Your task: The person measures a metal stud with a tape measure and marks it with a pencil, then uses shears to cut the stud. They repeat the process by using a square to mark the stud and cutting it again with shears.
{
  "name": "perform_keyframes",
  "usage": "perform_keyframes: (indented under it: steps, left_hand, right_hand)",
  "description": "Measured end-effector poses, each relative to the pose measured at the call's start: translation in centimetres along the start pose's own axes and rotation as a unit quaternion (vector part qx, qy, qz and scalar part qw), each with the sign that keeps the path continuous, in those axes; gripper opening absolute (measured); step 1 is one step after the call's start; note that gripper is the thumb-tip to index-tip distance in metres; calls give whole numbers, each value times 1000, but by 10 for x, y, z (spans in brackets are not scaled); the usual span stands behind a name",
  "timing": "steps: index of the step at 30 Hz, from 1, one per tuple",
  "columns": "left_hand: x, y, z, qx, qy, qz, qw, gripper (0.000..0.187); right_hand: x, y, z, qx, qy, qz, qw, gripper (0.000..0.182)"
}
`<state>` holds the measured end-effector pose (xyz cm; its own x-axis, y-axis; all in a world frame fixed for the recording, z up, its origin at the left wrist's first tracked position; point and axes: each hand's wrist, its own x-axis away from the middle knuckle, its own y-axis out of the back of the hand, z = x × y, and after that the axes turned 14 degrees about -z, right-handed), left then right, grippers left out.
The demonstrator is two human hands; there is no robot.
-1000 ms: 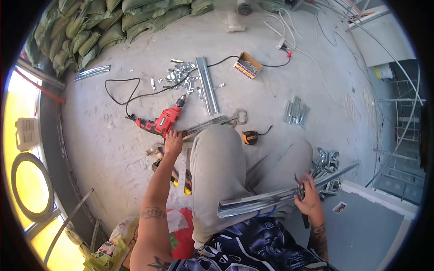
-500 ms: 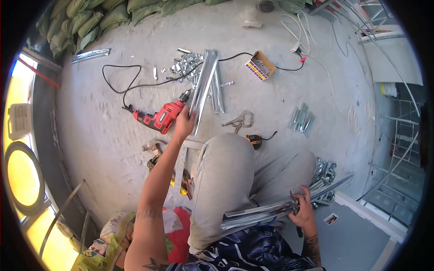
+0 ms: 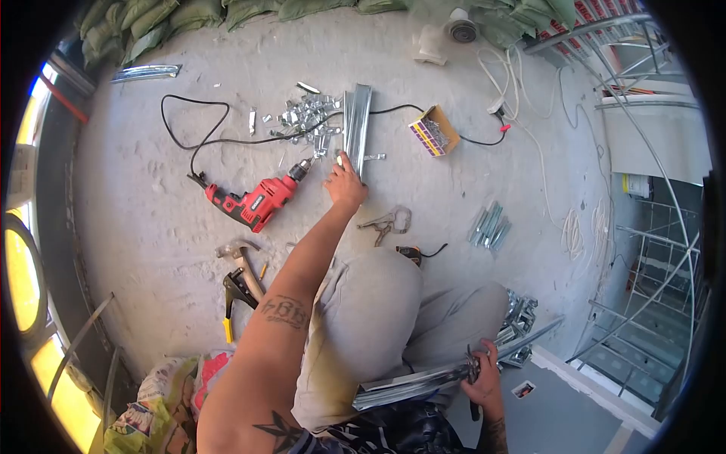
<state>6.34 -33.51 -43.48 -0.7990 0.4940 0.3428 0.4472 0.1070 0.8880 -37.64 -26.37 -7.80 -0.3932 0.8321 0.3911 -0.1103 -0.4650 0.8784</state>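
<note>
My left hand [image 3: 345,185] reaches to the lower end of a shiny metal channel [image 3: 361,121] on the floor, its fingers apart and touching the metal. Another metal strip [image 3: 349,121] lies right alongside. Left of that hand rests a red power drill [image 3: 261,203], its chuck toward small cut metal pieces [image 3: 306,117]. Over my lap, my right hand [image 3: 485,380] is closed around a dark-handled hand tool that looks like snips [image 3: 474,368]. Long metal channels [image 3: 408,387] lie across my lap under it; whether the fingers also grip them is hidden.
Locking pliers [image 3: 387,225] and a tape measure [image 3: 411,253] lie before my knee. A hammer [image 3: 243,261] and a yellow-handled tool [image 3: 236,293] are at left. Beyond are a screw box [image 3: 435,135], cut metal strips [image 3: 490,225], white cable [image 3: 522,91] and scaffolding [image 3: 650,257].
My left hand has moved right, away from the drill. The channel it held tilted now lies straight beside the other strip, and its fingers have loosened. My right hand keeps its hold.
</note>
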Motion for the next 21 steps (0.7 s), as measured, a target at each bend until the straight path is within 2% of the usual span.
perform_keyframes:
  steps: [4,6,7,9,10,11,13,15,17,19,20,21]
  left_hand:
    - [8,-2,3,21,28,-13,999,112]
    - [13,4,4,133,41,-50,989,100]
    - [8,-8,12,130,43,-52,989,100]
    - [0,-28,30,382,-16,-106,918,83]
    - [21,43,27,503,45,67,860,69]
    - [32,50,36,497,51,59,864,69]
    - [53,66,60,592,85,111,794,65]
    - [87,82,93,588,71,58,803,61]
    - [117,93,126,702,42,-14,711,61]
    - [150,111,168,677,43,-97,729,60]
    - [165,111,191,691,94,-124,706,67]
    - [175,108,217,667,127,-185,710,63]
  right_hand:
    - [-6,0,-1,-23,-10,10,1000,59]
    - [-9,1,-2,-12,8,6,1000,59]
    - [-9,-1,-2,-4,20,-1,1000,59]
    - [-10,-5,0,-4,40,-15,999,59]
    - [-9,-6,0,0,61,-30,998,59]
    - [-7,-7,-2,-7,68,-22,997,59]
    - [-7,-12,-6,-5,47,-34,998,59]
    - [-4,-16,-8,-21,60,-34,997,58]
    - [-2,-21,-9,-39,65,-44,996,58]
    - [3,-25,-11,-33,33,-61,997,58]
    - [5,-29,-19,-36,50,-74,995,58]
    - [5,-30,-20,-42,54,-71,995,58]
